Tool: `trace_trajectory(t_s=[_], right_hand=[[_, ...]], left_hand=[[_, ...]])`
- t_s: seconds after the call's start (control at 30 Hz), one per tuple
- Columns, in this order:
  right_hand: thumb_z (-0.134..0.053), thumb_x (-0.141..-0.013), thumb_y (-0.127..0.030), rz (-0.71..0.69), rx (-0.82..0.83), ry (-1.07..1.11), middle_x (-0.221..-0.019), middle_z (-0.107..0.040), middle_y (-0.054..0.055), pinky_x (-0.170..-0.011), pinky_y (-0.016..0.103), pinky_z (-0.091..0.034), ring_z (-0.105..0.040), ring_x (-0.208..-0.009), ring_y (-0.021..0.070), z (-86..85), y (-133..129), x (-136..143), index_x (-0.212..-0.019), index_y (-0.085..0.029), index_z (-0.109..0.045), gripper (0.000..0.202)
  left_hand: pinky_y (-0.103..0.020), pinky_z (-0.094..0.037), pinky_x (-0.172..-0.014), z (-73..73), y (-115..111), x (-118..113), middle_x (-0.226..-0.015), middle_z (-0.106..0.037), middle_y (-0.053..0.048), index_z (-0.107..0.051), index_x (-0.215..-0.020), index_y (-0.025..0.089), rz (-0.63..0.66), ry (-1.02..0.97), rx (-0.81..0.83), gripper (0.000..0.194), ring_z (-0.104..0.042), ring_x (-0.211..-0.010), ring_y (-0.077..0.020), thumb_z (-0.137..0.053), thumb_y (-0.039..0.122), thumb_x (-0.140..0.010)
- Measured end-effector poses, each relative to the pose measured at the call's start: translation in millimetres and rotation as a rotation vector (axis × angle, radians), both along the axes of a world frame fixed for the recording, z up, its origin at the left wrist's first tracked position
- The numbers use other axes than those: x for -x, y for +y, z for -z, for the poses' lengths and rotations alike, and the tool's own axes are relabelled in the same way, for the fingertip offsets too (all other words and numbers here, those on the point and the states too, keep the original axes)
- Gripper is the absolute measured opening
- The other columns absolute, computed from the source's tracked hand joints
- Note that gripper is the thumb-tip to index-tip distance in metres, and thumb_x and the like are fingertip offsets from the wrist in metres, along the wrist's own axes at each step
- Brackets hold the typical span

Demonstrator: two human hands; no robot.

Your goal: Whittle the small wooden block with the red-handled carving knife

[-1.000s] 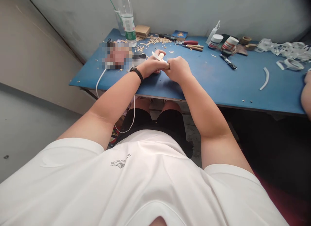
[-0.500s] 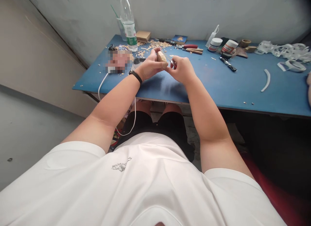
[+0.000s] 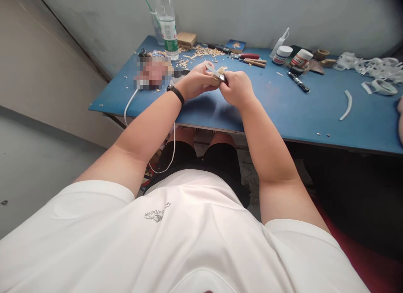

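My left hand (image 3: pixel 198 81), with a dark band on its wrist, is closed around a small pale piece of wood (image 3: pixel 222 69); much of the piece is hidden by fingers and blade. In my right hand (image 3: pixel 238 87) is a carving knife (image 3: pixel 212 70), its handle mostly covered by my closed fingers. The metal blade points to the left and lies across the wood, close to my left fingers. Both hands meet above the front part of the blue table (image 3: pixel 277 112).
Wood chips (image 3: pixel 206 51) lie behind my hands, near a water bottle (image 3: pixel 170 37) and a wood block (image 3: pixel 187 39). Wooden-handled tools (image 3: pixel 253 62), jars (image 3: pixel 282 55) and a black pen-like tool (image 3: pixel 299 82) lie to the right. A white cable (image 3: pixel 175 150) hangs off the front edge.
My right hand has turned, bringing the knife blade into sight across the wood. The wood has shifted slightly right in my left hand. The camera view has moved a little.
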State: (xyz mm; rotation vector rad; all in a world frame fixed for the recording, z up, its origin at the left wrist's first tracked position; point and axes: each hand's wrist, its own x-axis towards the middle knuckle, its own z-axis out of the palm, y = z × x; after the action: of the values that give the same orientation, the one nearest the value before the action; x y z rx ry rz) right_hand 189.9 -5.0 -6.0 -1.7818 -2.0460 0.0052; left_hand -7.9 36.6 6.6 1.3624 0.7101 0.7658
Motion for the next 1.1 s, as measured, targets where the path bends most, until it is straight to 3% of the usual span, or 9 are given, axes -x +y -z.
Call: trace_trajectory(t_s=[0.17, 0.37, 0.47, 0.6, 0.73, 0.93, 1.1], right_hand=[[-0.065, -0.123, -0.069, -0.051, 0.022, 0.015, -0.118, -0.087, 0.021, -0.108, 0.053, -0.062, -0.078, -0.129, 0.0457, 3.7, 1.3, -2.8, -0.132, -0.024, -0.088, 0.052], [-0.073, -0.117, -0.045, -0.034, 0.026, -0.029, -0.121, -0.089, 0.02, -0.111, 0.057, -0.064, -0.084, -0.129, 0.0476, 9.8, 8.9, -0.8, -0.124, -0.022, -0.091, 0.031], [-0.073, -0.117, -0.049, -0.033, -0.017, 0.0, -0.104, -0.083, 0.016, -0.108, 0.06, -0.067, -0.086, -0.128, 0.05, 16.0, 15.1, -2.9, -0.111, -0.023, -0.091, 0.033], [-0.071, -0.119, -0.062, 0.008, -0.068, 0.002, -0.094, -0.078, 0.015, -0.104, 0.064, -0.069, -0.087, -0.125, 0.0517, 28.0, 26.0, -6.3, -0.106, -0.022, -0.09, 0.047], [-0.067, -0.123, -0.067, 0.098, -0.053, 0.021, -0.101, -0.082, 0.019, -0.105, 0.066, -0.068, -0.087, -0.128, 0.054, 34.8, 33.1, -4.9, -0.112, -0.021, -0.092, 0.054], [-0.058, -0.125, -0.071, 0.063, 0.02, -0.125, -0.122, -0.091, 0.026, -0.106, 0.061, -0.07, -0.086, -0.13, 0.0526, 16.7, 18.4, -0.8, -0.14, -0.017, -0.096, 0.068], [-0.065, -0.121, -0.059, 0.058, 0.109, -0.195, -0.135, -0.091, 0.028, -0.11, 0.059, -0.069, -0.085, -0.131, 0.0503, 3.7, 7.8, -1.8, -0.141, -0.015, -0.097, 0.058]], left_hand=[[-0.037, -0.031, -0.086, -8.2, -20.6, 0.6, -0.085, -0.055, 0.005, -0.057, -0.13, 0.028, -0.071, 0.049, -0.03, 0.042, -0.047, -0.094, -0.0164, -0.082, -0.001, -0.112], [-0.041, -0.025, -0.078, 0.9, -19.6, -8.7, -0.084, -0.054, 0.002, -0.065, -0.108, 0.026, -0.13, 0.164, -0.166, 0.027, -0.043, -0.088, -0.0187, -0.082, 0.005, -0.104], [-0.04, -0.023, -0.074, 8.9, -14.0, -10.5, -0.088, -0.051, 0.003, -0.064, -0.105, 0.026, -0.131, 0.172, -0.187, 0.025, -0.039, -0.08, -0.0177, -0.083, 0.01, -0.107], [-0.038, -0.03, -0.078, 16.6, -6.9, -12.2, -0.089, -0.05, 0.003, -0.06, -0.106, 0.028, -0.119, 0.153, -0.22, 0.031, -0.036, -0.089, -0.0185, -0.08, 0.007, -0.116], [-0.035, -0.039, -0.084, 20.0, -1.8, -17.6, -0.086, -0.052, 0.003, -0.057, -0.101, 0.028, -0.22, 0.168, -0.241, 0.041, -0.041, -0.093, -0.0197, -0.089, 0.005, -0.111], [-0.036, -0.04, -0.074, 21.0, -0.3, -19.1, -0.091, -0.056, 0.004, -0.061, -0.106, 0.027, -0.262, 0.135, -0.193, 0.033, -0.05, -0.082, -0.0164, -0.089, 0.011, -0.105], [-0.038, -0.052, -0.087, 31.3, 11.4, -20.8, -0.084, -0.064, 0.001, -0.064, -0.098, 0.029, -0.287, 0.197, -0.281, 0.037, -0.064, -0.096, -0.0228, -0.098, 0.014, -0.091]])
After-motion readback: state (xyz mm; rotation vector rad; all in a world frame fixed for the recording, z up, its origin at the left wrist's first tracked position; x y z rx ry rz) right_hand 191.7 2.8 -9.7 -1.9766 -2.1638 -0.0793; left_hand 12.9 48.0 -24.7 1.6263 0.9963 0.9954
